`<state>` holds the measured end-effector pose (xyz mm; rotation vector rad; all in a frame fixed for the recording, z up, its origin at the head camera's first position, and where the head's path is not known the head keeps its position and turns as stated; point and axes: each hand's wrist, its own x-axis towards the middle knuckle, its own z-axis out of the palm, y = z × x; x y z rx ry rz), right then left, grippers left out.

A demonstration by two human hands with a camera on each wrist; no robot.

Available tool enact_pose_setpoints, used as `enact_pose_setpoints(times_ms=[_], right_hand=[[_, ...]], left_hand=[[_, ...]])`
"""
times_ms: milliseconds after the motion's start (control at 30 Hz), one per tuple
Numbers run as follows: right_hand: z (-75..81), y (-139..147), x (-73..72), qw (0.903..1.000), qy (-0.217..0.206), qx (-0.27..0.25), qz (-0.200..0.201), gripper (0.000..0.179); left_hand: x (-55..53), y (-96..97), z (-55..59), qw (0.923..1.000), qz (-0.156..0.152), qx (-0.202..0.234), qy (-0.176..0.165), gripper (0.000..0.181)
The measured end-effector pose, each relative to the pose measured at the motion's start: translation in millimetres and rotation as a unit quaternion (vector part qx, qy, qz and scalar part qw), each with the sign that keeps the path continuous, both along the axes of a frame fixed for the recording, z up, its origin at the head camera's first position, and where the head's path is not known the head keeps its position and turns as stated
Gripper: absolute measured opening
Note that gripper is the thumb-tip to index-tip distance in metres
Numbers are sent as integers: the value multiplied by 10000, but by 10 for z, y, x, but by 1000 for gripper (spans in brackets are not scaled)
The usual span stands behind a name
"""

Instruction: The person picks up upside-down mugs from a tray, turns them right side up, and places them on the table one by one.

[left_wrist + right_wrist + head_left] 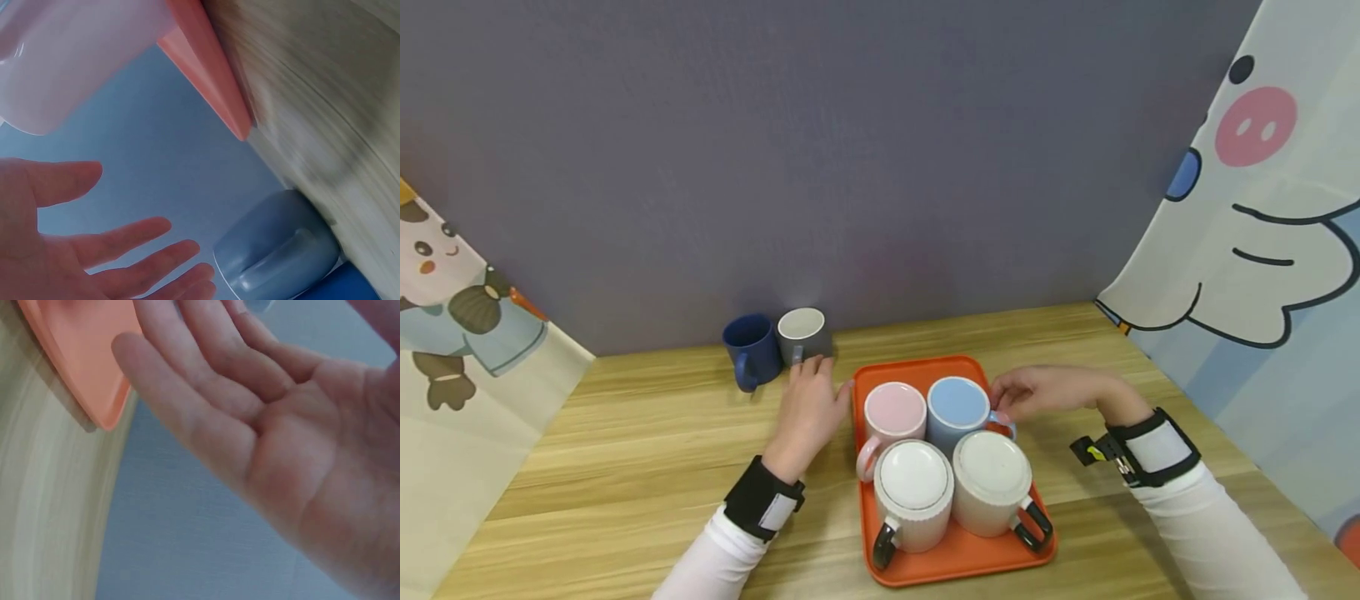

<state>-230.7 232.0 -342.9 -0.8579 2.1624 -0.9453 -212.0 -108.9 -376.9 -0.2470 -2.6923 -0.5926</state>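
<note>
My left hand (811, 408) reaches forward with its fingers extended, just in front of a grey mug (808, 340). In the left wrist view the spread fingers stand apart from that mug (281, 247) and hold nothing. My right hand (1037, 392) pinches the handle of a light blue mug (958, 403); its exact fingertip contact is partly hidden. This mug stands upside down on an orange tray (955, 573), beside an upside-down pink mug (895, 408). Two white mugs (914, 479) with black handles, also bottom up, fill the tray's near half.
A dark blue mug (752, 346) stands upright left of the grey one, close to the grey back wall (820, 167). Cartoon-printed curtains (1247, 250) border the wooden table (625, 467) on both sides.
</note>
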Motion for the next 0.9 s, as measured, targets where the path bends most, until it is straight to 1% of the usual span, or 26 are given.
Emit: enact_pose_setpoints(times_ms=[100,200,367,500,700,800,900], right_hand=[[-37,-11,11,9999,-40,39,149,22],[-70,-23,12,9995,71,42,314,18],[-142,-26,-1,9982,267,-267,464,14],[-202,-11,-11,9976,221,-547,364,14],[-235,0,-24,9984,235,-511,29,14],[-238,-11,-26,9982,242,-555,-49,15],[-241,-20,-22,9975,185,-681,-42,16]], left_hand=[[2,13,2,10000,5,29,-64,47],[8,15,5,10000,11,26,-32,46],[27,2,6,10000,23,30,52,44],[33,-4,11,10000,35,47,78,43],[31,-6,26,9999,33,70,75,43],[30,-18,26,9999,46,57,76,43],[36,-27,20,10000,50,42,57,43]])
